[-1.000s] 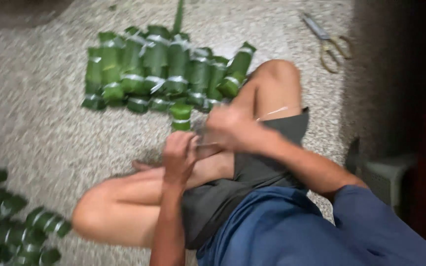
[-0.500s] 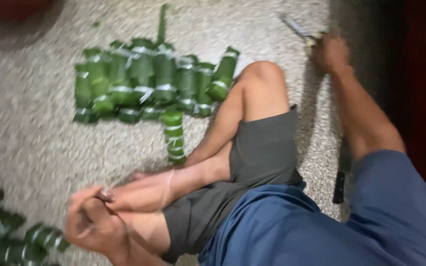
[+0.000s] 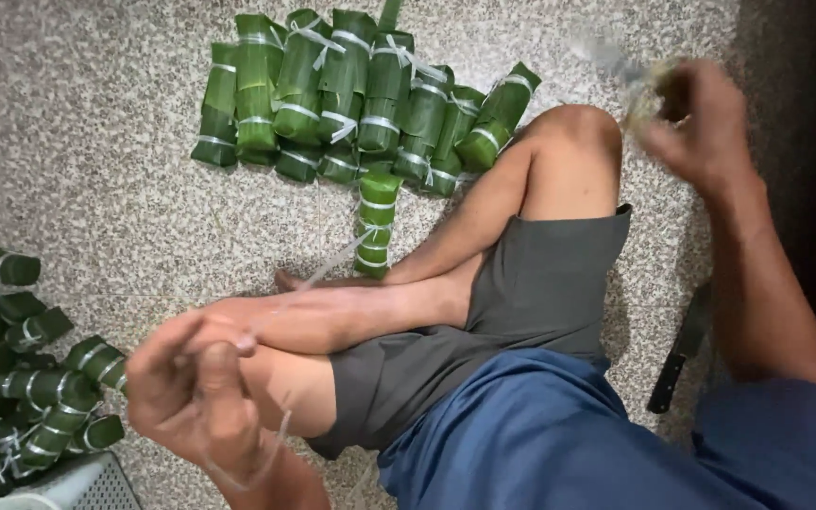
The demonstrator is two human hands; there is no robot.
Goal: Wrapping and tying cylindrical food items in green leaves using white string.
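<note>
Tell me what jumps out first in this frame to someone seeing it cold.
First, the pile of green leaf-wrapped bundles tied with pale string, lying on the speckled floor ahead of the raised knee; a second heap lies at lower left. Next, the left hand low in the frame pinching a thin pale string that runs toward one bundle, while the blurred right hand is lifted at upper right holding something indistinct.

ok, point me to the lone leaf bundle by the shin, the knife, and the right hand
lone leaf bundle (image 3: 377, 222): head view, on its tied green middle.
knife (image 3: 680, 354): head view, on the dark blade-handle join, lying on the floor.
right hand (image 3: 696, 123): head view, on the blurred back of the hand, gripping scissors.
</note>
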